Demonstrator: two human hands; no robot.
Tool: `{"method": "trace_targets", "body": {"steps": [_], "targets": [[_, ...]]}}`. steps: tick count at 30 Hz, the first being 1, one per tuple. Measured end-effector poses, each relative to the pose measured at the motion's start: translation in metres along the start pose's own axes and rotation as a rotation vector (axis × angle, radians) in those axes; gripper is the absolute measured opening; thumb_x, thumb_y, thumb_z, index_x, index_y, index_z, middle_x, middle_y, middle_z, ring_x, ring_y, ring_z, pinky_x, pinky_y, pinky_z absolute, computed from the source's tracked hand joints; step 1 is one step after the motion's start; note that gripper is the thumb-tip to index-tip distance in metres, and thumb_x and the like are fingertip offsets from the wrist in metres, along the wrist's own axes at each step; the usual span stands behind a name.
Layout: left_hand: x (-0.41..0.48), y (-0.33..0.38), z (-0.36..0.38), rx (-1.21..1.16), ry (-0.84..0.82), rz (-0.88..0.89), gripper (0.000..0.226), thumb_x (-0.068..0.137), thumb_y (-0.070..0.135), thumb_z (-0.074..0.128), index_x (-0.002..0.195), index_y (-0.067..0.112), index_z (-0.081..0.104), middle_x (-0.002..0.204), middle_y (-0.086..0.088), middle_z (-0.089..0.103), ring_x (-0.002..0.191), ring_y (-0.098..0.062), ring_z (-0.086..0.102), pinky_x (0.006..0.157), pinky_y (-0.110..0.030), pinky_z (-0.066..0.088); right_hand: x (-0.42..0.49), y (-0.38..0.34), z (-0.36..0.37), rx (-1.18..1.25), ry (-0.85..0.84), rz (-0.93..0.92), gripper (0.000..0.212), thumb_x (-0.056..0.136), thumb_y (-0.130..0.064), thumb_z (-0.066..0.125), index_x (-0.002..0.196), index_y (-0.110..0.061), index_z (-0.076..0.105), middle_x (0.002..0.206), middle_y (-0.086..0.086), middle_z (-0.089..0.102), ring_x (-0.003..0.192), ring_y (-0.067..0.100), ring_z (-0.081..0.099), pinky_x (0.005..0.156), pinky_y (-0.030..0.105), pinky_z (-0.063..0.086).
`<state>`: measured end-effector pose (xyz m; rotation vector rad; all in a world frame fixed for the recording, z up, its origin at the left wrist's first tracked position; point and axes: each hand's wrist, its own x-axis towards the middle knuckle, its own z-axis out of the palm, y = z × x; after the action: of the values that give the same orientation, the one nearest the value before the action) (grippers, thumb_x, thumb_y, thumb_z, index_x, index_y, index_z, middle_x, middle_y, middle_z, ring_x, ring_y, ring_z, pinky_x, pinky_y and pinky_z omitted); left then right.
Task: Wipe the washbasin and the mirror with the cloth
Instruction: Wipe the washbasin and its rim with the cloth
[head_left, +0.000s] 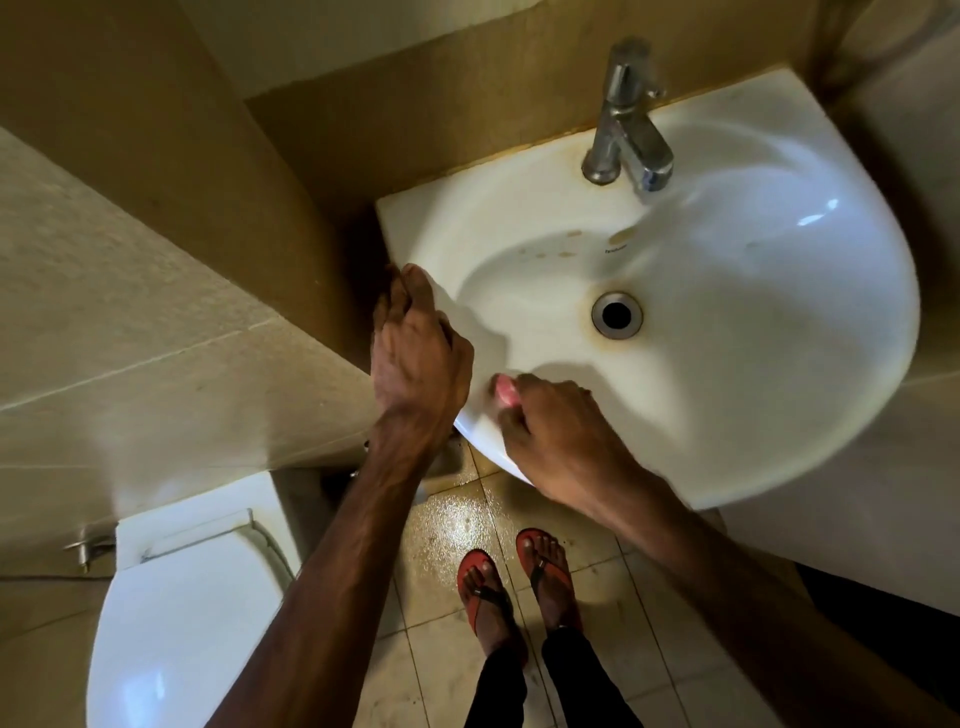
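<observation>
Bathroom washbasin (753, 312), illegible logo (615, 251), pink cloth (503, 389)

The tiled floor (436, 551) is lying wet and glistening right under the front edge of the washbasin (727, 364) (the shine is fading on the tiles farther from it). Two feet in red sandals (485, 590) are standing on it just below the washbasin, toes pointing toward it. A white toilet (182, 597) is standing left of the washbasin, its base hidden.

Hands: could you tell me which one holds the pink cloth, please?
The right hand pinches the pink cloth; the left hand only grips the washbasin rim.
</observation>
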<state>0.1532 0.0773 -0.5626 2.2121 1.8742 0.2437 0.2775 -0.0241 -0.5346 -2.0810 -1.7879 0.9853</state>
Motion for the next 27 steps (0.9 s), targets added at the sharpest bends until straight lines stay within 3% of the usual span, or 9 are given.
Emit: {"method": "trace_targets", "body": {"steps": [5, 9, 12, 16, 20, 21, 23, 25, 27], "targets": [[0.010, 0.005, -0.006, -0.042, 0.054, 0.042, 0.055, 0.085, 0.009, 0.043, 0.139, 0.006, 0.046, 0.158, -0.019, 0.032, 0.145, -0.031, 0.033, 0.120, -0.034, 0.030, 0.063, 0.007, -0.028, 0.953, 0.166, 0.351, 0.029, 0.084, -0.003, 0.045, 0.061, 0.009, 0.060, 0.052, 0.032, 0.058, 0.039, 0.038, 0.053, 0.044, 0.035, 0.042], [0.028, 0.007, -0.005, -0.077, 0.061, 0.105, 0.057, 0.087, 0.004, 0.049, 0.144, 0.007, 0.044, 0.160, -0.018, 0.027, 0.149, -0.032, 0.025, 0.121, -0.034, 0.028, 0.060, 0.041, -0.040, 1.426, 0.530, 0.578, 0.033, 0.094, 0.000, 0.043, 0.072, -0.007, 0.067, 0.065, 0.012, 0.063, 0.059, 0.031, 0.062, 0.051, 0.034, 0.050], [0.042, 0.005, -0.003, -0.076, 0.032, 0.078, 0.062, 0.088, 0.008, 0.047, 0.149, 0.011, 0.037, 0.163, -0.015, 0.021, 0.151, -0.030, 0.020, 0.121, -0.038, 0.030, 0.046, 0.048, -0.045, 1.468, 0.561, 0.461, 0.056, 0.106, -0.018, 0.043, 0.059, -0.015, 0.073, 0.056, 0.004, 0.069, 0.049, 0.023, 0.067, 0.052, 0.029, 0.051], [0.048, 0.001, -0.004, -0.014, 0.011, 0.124, 0.064, 0.093, 0.010, 0.047, 0.154, 0.014, 0.030, 0.164, -0.012, 0.021, 0.152, -0.028, 0.018, 0.121, -0.036, 0.031, 0.071, 0.042, -0.033, 1.433, 0.588, 0.480, 0.015, 0.089, 0.003, 0.050, 0.074, 0.001, 0.055, 0.066, 0.034, 0.054, 0.047, 0.035, 0.053, 0.049, 0.032, 0.048], [0.052, -0.004, -0.008, 0.011, -0.015, 0.143, 0.065, 0.094, 0.008, 0.045, 0.156, 0.016, 0.028, 0.165, -0.011, 0.020, 0.153, -0.027, 0.018, 0.122, -0.035, 0.029, 0.122, 0.014, -0.026, 1.497, 0.669, 0.630, 0.036, 0.104, -0.015, 0.027, 0.092, 0.003, 0.055, 0.075, 0.038, 0.055, 0.059, 0.041, 0.063, 0.069, 0.046, 0.060], [0.052, -0.003, -0.008, 0.016, -0.025, 0.135, 0.065, 0.095, 0.008, 0.045, 0.156, 0.017, 0.027, 0.165, -0.010, 0.019, 0.153, -0.027, 0.017, 0.122, -0.035, 0.029, 0.131, 0.013, -0.028, 1.520, 0.677, 0.665, 0.044, 0.108, -0.028, 0.025, 0.098, 0.005, 0.053, 0.077, 0.035, 0.058, 0.062, 0.042, 0.064, 0.081, 0.051, 0.060], [0.051, 0.000, -0.008, 0.043, -0.030, 0.128, 0.068, 0.093, 0.008, 0.045, 0.157, 0.017, 0.024, 0.166, -0.011, 0.017, 0.153, -0.027, 0.017, 0.120, -0.033, 0.030, 0.141, 0.012, -0.040, 1.581, 0.638, 0.742, 0.042, 0.110, -0.036, 0.028, 0.089, -0.005, 0.047, 0.061, 0.015, 0.049, 0.050, 0.028, 0.050, 0.083, 0.045, 0.052], [0.049, 0.005, -0.008, 0.071, -0.022, 0.122, 0.071, 0.092, 0.009, 0.046, 0.158, 0.017, 0.021, 0.166, -0.011, 0.016, 0.153, -0.026, 0.016, 0.117, -0.032, 0.033, 0.142, 0.007, -0.054, 1.636, 0.547, 0.783, 0.039, 0.110, -0.027, 0.028, 0.083, -0.006, 0.046, 0.057, 0.009, 0.041, 0.046, 0.022, 0.044, 0.081, 0.048, 0.057], [0.046, 0.006, -0.008, 0.086, -0.014, 0.115, 0.073, 0.092, 0.010, 0.047, 0.158, 0.017, 0.019, 0.166, -0.011, 0.015, 0.154, -0.025, 0.015, 0.116, -0.030, 0.033, 0.136, -0.001, -0.065, 1.573, 0.510, 0.713, 0.027, 0.106, -0.012, 0.025, 0.102, -0.004, 0.051, 0.059, 0.015, 0.045, 0.057, 0.030, 0.052, 0.082, 0.057, 0.060]]}}
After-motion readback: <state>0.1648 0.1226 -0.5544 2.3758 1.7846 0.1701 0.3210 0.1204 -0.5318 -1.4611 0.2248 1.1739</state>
